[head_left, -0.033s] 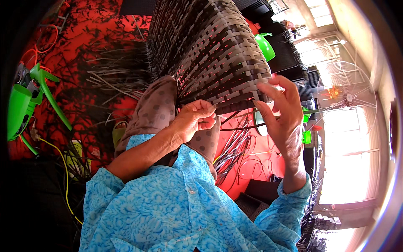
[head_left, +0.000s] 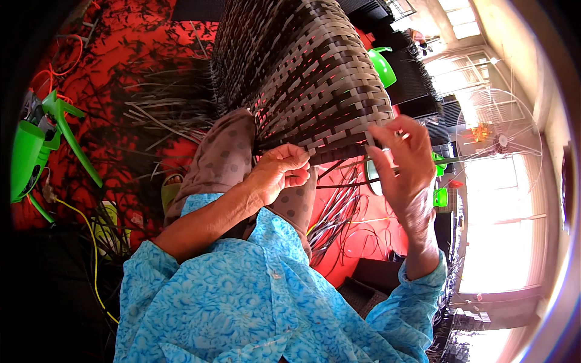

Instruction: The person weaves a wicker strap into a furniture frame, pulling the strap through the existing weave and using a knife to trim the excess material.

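Note:
A woven furniture piece [head_left: 308, 78] of flat dark brown and grey-tan strips rises in front of me, against my knees. My left hand [head_left: 279, 169] is closed in a pinch at its lower edge, thumb and forefinger on a flat weaving strip [head_left: 327, 149]. At the lower right corner is my right hand [head_left: 405, 158], curved, with thumb and forefinger apart close to the woven edge. A ring shows on it. Dark loose strips [head_left: 342, 184] run from below the edge toward the right.
Bundled loose strips [head_left: 333, 227] lie on the red floor between my legs and right arm; more strips [head_left: 163, 91] and scraps lie left. A green plastic holder [head_left: 27, 160], a yellow cord [head_left: 91, 227], a wire-cage fan [head_left: 499, 142] and dark woven pieces [head_left: 411, 78] stand around.
My right hand has shifted slightly down and left at the corner, its fingers bent a little more. My left hand keeps its pinch in the same place.

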The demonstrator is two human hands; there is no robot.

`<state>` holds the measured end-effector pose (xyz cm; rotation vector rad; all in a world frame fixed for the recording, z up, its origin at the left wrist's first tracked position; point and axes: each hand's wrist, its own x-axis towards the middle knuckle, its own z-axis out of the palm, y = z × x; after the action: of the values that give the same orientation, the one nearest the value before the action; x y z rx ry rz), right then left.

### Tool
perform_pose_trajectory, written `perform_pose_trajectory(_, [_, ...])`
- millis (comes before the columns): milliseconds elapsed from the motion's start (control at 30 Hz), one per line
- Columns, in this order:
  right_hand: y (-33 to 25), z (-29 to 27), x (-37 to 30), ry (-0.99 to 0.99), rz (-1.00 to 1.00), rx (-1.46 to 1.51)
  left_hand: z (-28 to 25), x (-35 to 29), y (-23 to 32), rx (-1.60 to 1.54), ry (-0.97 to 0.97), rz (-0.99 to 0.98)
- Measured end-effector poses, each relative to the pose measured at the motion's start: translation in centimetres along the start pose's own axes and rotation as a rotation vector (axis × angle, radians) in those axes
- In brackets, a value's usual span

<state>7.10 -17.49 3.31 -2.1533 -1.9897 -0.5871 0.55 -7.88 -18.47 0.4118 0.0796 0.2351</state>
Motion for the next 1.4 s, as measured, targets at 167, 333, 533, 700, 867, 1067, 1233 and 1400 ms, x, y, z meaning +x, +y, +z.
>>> perform_pose_trajectory(167, [-1.0, 1.8, -1.6, -0.06, -0.111, -0.077, 1.1, 0.1, 0.1, 0.109, 0.078, 0.082])
perform_pose_trajectory(333, [-0.2, 2.0, -1.8, -0.064, -0.09, 0.013, 2.7, 0.0, 0.8, 0.239, 0.021, 0.254])
perform_pose_trajectory(533, [-0.5, 1.7, -2.5, -0.086, -0.136, -0.022, 3.2, 1.6, 0.9, 0.733, 0.062, 0.664])
perform_pose_trajectory(700, [-0.4, 2.0, -2.8, -0.119, -0.081, 0.02, 3.4, 1.9, 0.9, 0.886, 0.037, 0.741])
perform_pose_trajectory(867, [-0.4, 2.3, -2.8, -0.199, -0.041, 0.056, 4.0, 1.8, 0.9, 0.897, 0.051, 0.872])
perform_pose_trajectory(1067, [-0.8, 2.3, -3.0, -0.243, -0.012, 0.05, 3.0, 1.3, 1.4, 0.809, -0.047, 0.694])
perform_pose_trajectory(1233, [-1.0, 2.6, -2.3, -0.148, -0.057, 0.07, 1.4, 0.6, 2.0, 0.292, -0.193, 0.291])
perform_pose_trajectory(1400, [-1.0, 1.9, -1.5, -0.182, -0.138, 0.009, 0.0, -1.0, 2.4, 0.422, -0.177, 0.221])
